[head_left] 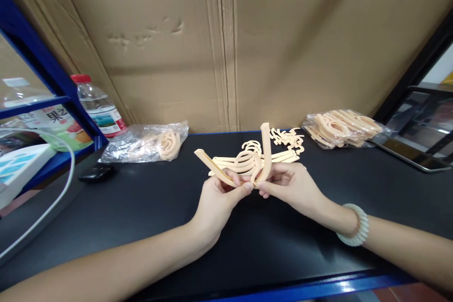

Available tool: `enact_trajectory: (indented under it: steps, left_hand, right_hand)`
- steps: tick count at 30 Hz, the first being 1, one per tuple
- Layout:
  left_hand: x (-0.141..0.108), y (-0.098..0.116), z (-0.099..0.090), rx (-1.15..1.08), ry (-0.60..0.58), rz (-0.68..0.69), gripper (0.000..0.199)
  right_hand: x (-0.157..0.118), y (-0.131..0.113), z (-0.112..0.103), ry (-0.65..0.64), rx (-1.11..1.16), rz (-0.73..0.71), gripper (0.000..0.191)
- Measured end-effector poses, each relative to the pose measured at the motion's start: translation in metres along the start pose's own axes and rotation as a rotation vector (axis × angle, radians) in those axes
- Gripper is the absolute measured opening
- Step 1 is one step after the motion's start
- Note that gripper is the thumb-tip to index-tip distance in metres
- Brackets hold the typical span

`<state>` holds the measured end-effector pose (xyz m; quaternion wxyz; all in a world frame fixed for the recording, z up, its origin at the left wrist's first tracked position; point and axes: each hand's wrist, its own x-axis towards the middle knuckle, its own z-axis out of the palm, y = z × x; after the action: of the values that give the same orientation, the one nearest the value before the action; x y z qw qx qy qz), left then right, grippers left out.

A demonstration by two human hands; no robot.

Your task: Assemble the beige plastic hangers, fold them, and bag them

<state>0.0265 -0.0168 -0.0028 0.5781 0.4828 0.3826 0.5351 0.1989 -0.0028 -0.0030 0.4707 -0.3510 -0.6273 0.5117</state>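
Observation:
Between my hands, above the dark table, is a beige plastic clothes hanger (pixel 266 148) with its two arms raised in a V. My left hand (pixel 221 198) pinches the left arm close to the central joint, thumb on the near side. Closed on the right arm beside the same joint is my right hand (pixel 292 184), its thumb and fingertips meeting there. A curved hook rises by the joint; fingers partly cover where the parts meet. Just behind, several beige hangers (pixel 283 156) lie stacked, partly hidden by the one I hold. Small beige curved pieces (pixel 286 137) are heaped beyond them.
A clear bag (pixel 143 143) of beige parts lies back left, near a black mouse (pixel 96 172). Another bagged bundle (pixel 343 127) sits back right beside a black-framed panel (pixel 414 151). Cardboard (pixel 159 56) walls the back. A red-capped bottle (pixel 99 106) and blue shelf (pixel 33 47) stand left.

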Motion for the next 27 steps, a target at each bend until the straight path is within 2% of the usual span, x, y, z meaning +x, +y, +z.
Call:
enact_trajectory:
  steps: [4, 7, 9, 13, 17, 20, 22, 27]
  left_hand:
    - [0.002, 0.002, -0.001, -0.039, 0.012, -0.026, 0.027]
    - [0.007, 0.012, -0.004, -0.14, 0.046, -0.055, 0.025]
    - [0.014, 0.022, -0.008, -0.207, 0.068, -0.054, 0.023]
    - [0.031, 0.04, -0.019, -0.227, 0.037, 0.008, 0.017]
    - [0.046, 0.053, -0.032, -0.135, -0.015, 0.129, 0.018]
    - [0.052, 0.067, -0.043, 0.057, -0.109, 0.245, 0.02]
    - [0.052, 0.079, -0.05, 0.297, -0.192, 0.355, 0.022]
    - [0.05, 0.1, -0.063, 0.923, -0.407, 0.601, 0.012]
  right_hand:
    - [0.005, -0.001, -0.005, 0.0, -0.021, -0.027, 0.02]
    - [0.013, -0.01, -0.022, 0.034, 0.058, -0.053, 0.026]
    - [0.018, -0.019, -0.039, 0.087, 0.085, -0.083, 0.023]
    - [0.024, -0.036, -0.069, 0.082, -0.022, -0.107, 0.021]
    - [0.023, -0.043, -0.085, 0.066, -0.147, -0.156, 0.018]
    - [0.021, -0.046, -0.092, 0.063, -0.25, -0.172, 0.018]
    - [0.021, -0.05, -0.096, 0.048, -0.334, -0.21, 0.017]
    - [0.021, -0.058, -0.106, -0.083, -0.573, -0.307, 0.014]
